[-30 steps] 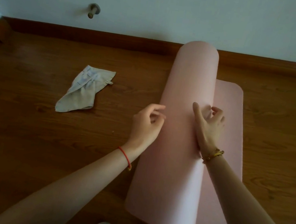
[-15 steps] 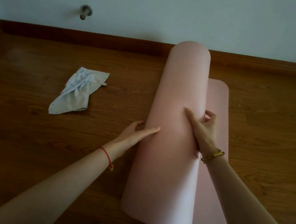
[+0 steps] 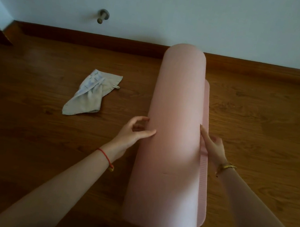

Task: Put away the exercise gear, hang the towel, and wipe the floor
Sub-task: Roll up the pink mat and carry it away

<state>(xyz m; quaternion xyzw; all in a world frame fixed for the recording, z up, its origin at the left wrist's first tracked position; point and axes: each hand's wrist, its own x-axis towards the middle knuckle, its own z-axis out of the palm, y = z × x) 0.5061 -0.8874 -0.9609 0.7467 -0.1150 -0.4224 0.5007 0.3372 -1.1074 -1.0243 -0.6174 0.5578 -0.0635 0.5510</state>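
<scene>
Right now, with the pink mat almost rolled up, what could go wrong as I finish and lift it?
The mat looks loosely rolled, and the left hand and right hand only touch its sides, so it may spring open. The free edge beside the right hand is not wrapped and could flap loose. The towel lies on the floor nearby; you might slip on it.

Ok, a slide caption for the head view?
Left hand and right hand flank a nearly rolled pink foam mat on wooden floor.

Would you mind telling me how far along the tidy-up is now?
Done: nothing. In hand: the pink mat is almost rolled, one thin strip flat, left hand and right hand touching the roll. Left: storing it, hanging the grey cloth lying on the floor, wiping.
</scene>
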